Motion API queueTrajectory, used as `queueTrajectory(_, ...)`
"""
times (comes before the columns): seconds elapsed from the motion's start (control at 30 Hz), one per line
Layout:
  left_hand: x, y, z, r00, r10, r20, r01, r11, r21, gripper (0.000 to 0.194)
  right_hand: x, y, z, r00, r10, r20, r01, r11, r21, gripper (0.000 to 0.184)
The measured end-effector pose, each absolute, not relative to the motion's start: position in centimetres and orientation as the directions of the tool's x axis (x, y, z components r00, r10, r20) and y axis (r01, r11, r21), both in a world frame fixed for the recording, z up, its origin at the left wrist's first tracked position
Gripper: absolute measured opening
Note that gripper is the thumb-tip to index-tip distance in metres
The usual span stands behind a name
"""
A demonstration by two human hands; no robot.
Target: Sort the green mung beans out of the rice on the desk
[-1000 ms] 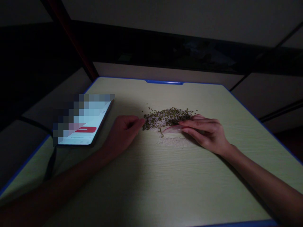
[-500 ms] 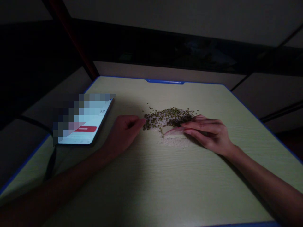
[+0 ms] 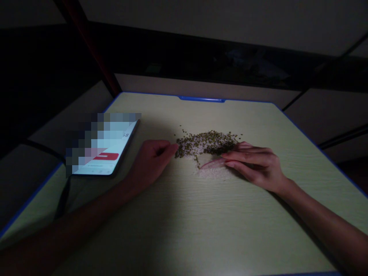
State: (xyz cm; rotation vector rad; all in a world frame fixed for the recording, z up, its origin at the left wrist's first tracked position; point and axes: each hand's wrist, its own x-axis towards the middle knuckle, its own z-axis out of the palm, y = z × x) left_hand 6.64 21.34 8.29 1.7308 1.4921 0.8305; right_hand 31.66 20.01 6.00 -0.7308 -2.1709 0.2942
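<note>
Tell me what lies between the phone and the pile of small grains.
In the head view, the curled left hand lies between the phone and the pile of small grains.

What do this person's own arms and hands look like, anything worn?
The left grip and right grip are bare hands: no glove, ring, watch or bracelet shows. Both forearms are bare too, no sleeve in view. The light is too dim for finer markings.

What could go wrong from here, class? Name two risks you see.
The thin pinkish piece in the right hand sits between the mixed pile and the pale grains, so a slip could mix them. The left hand is at the pile's edge; a nudge might scatter it.
</note>
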Motion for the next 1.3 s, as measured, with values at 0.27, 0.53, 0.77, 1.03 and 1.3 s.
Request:
queueTrajectory(0.27, 6.68, 21.37, 8.36, 0.133, 0.991, 0.029, 0.551, -0.098, 0.829, 0.038, 31.08, 19.74, 6.23, -0.515, 0.582, 0.629, 0.405, 0.812, -0.42, 0.038)
queueTrajectory(0.53, 6.61, 21.28, 8.26, 0.139, 0.99, 0.021, 0.543, -0.094, 0.834, 0.038, 31.07, 19.52, 6.14, -0.317, 0.644, 0.696, 0.524, 0.731, -0.438, 0.035)
queueTrajectory(0.77, 6.61, 21.4, 8.18, 0.139, 0.99, 0.034, 0.545, -0.106, 0.832, 0.038, 31.0, 19.47, 6.07, -0.311, 0.677, 0.667, 0.545, 0.702, -0.459, 0.032)
queueTrajectory(1.03, 6.63, 21.38, 8.23, 0.143, 0.989, 0.023, 0.531, -0.097, 0.842, 0.038, 30.97, 19.54, 6.03, -0.353, 0.655, 0.668, 0.512, 0.733, -0.448, 0.035)
queueTrajectory(1.3, 6.67, 21.35, 8.28, 0.144, 0.989, 0.028, 0.533, -0.101, 0.84, 0.039, 30.7, 19.55, 6.16, -0.399, 0.624, 0.672, 0.492, 0.764, -0.417, 0.036)
